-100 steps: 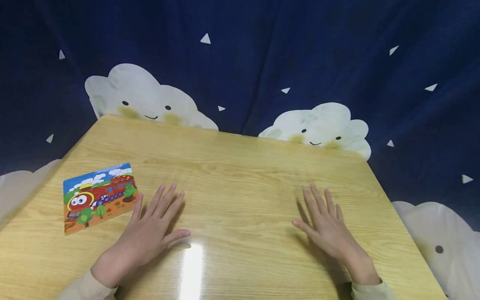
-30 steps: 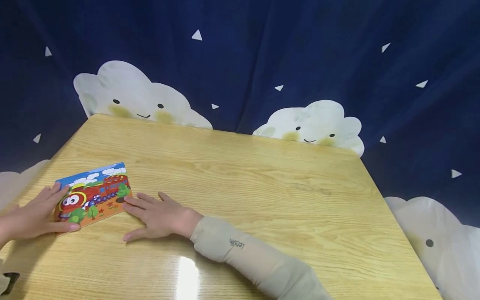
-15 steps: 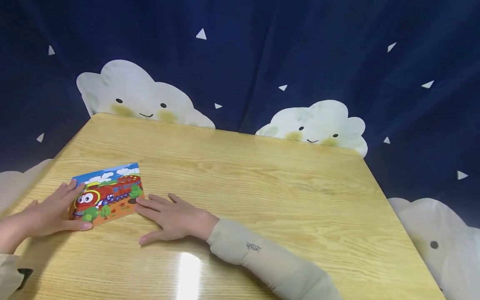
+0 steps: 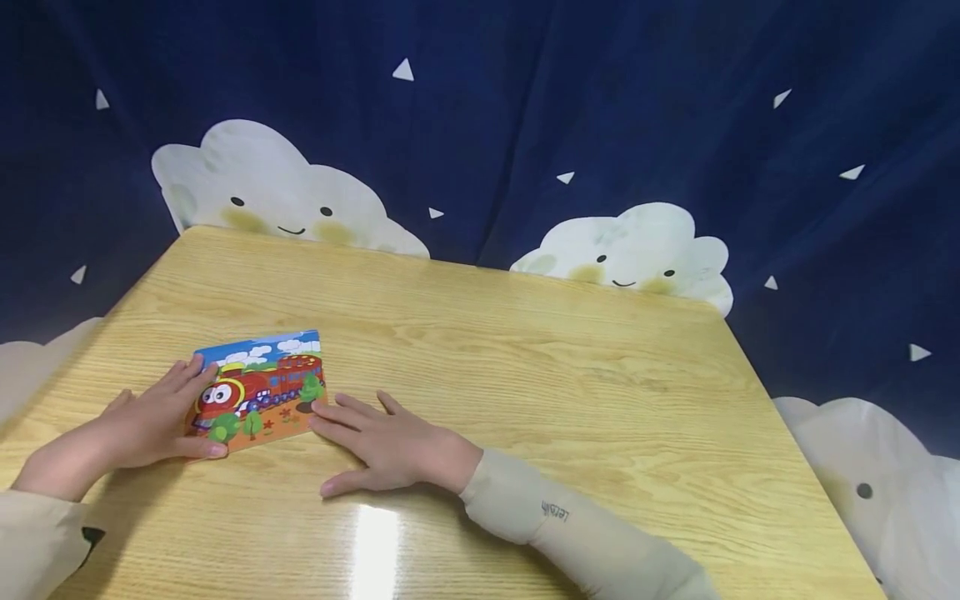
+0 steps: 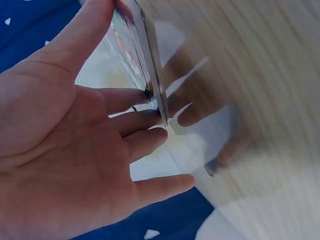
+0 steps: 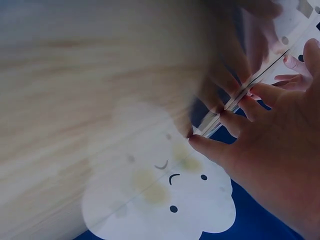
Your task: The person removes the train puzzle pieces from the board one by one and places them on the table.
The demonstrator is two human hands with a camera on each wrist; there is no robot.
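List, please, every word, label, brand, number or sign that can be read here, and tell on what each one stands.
"Le..." (upside down in the head view): dark lettering on the right sleeve; this start is my best reading, the rest is too small to be sure.
Train picture board: no readable text.
Dark blue curtain: clouds and triangles, no readable text.

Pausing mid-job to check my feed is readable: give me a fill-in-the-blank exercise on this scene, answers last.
1. The train pictured on the board is mainly ____.
2. Of the left hand and right hand, the one nearer the train's eyes is the ____.
3. Lettering shows on one sleeve, the ____ one.
4. The backdrop behind the table is mainly dark ____.
Missing words: red; left; right; blue.
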